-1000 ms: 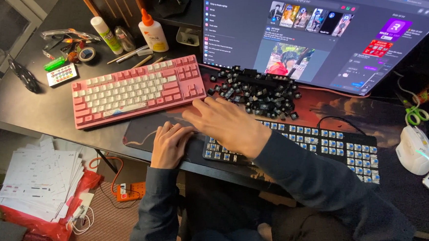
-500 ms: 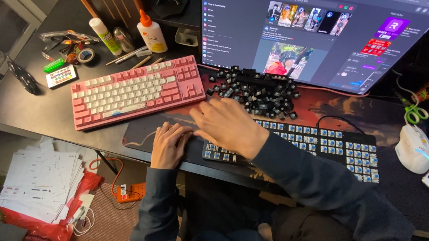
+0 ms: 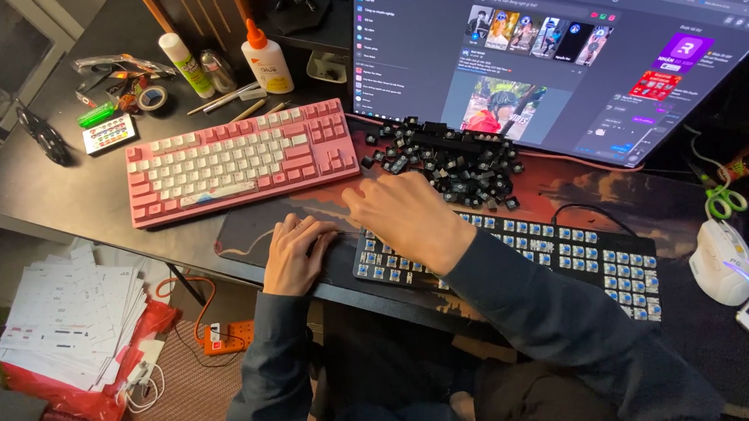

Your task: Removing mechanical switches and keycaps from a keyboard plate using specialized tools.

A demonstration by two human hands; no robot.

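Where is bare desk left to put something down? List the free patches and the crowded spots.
Free: the dark desk left of the pink keyboard, and the mat strip between monitor and stripped keyboard. Crowded: the keycap pile, and the far left corner around the glue bottle.

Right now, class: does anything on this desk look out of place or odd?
Yes. The black keyboard under both hands has no keycaps, its blue switches bare. The loose black keycaps lie heaped before the monitor. The pink keyboard sits askew.

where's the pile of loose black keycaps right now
In the head view, the pile of loose black keycaps lies mid-desk, below the monitor, between the pink keyboard and the stripped keyboard.
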